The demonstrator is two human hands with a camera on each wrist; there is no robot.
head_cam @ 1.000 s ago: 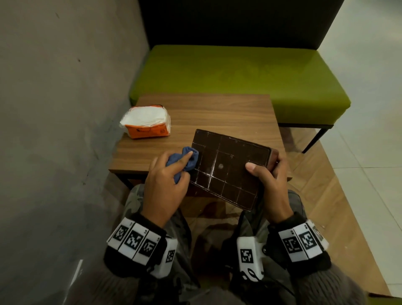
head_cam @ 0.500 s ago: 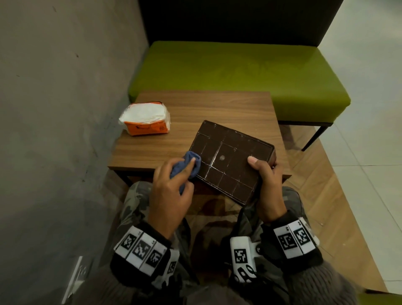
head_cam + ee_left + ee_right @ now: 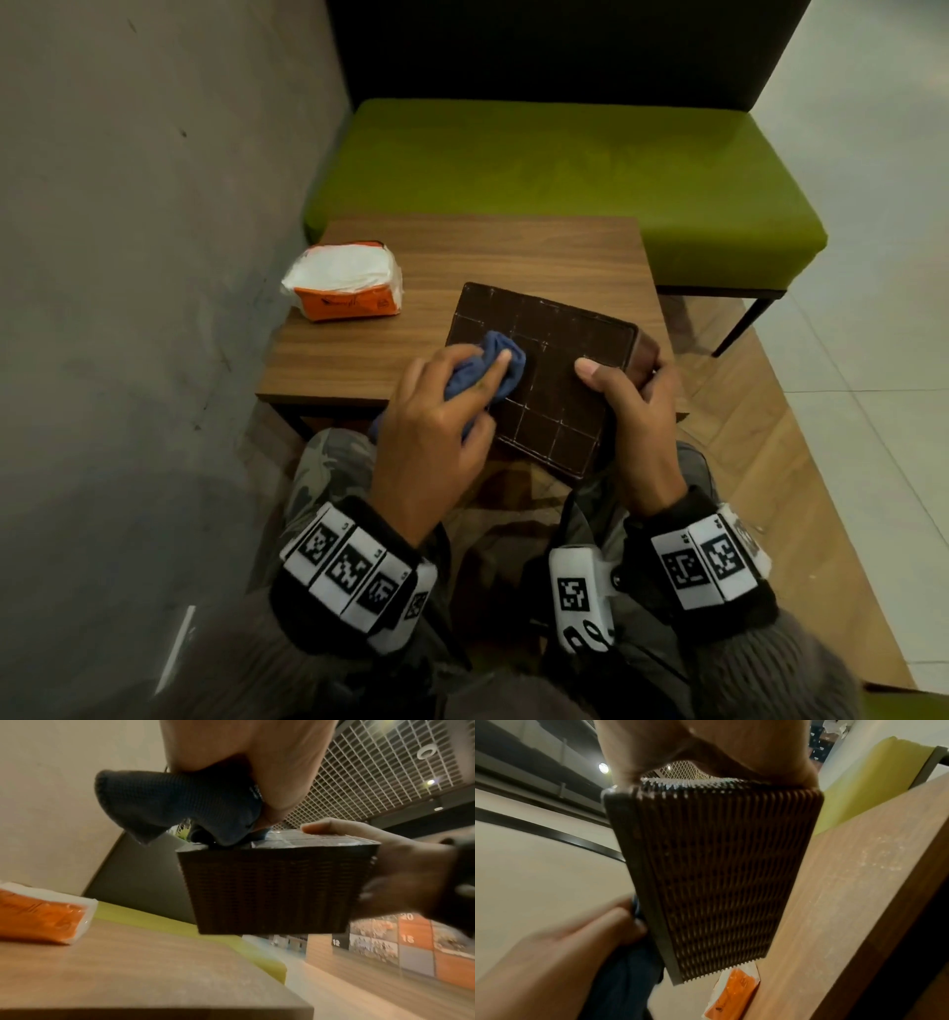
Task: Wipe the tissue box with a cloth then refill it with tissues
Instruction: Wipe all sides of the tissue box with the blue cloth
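Observation:
A dark brown woven tissue box [image 3: 560, 360] [image 3: 272, 888] [image 3: 711, 866] is held above the near edge of the wooden table [image 3: 513, 257], its flat gridded face turned up. My right hand [image 3: 637, 411] grips its right end, thumb on the top face and fingers round the side. My left hand [image 3: 436, 411] holds a bunched blue cloth [image 3: 493, 365] [image 3: 174, 809] and presses it on the box's left part. A pack of tissues [image 3: 344, 280] [image 3: 38, 916] [image 3: 731, 992] in orange and white wrap lies at the table's far left.
A green bench [image 3: 565, 180] with a dark backrest stands behind the table. A grey wall [image 3: 128, 257] runs close along the left. My knees in camouflage trousers [image 3: 328, 473] are under the box. Tiled and wooden floor lies to the right.
The left hand has slid the cloth from the box's left edge onto its top face. The box sits a little further over the table, still in the right hand.

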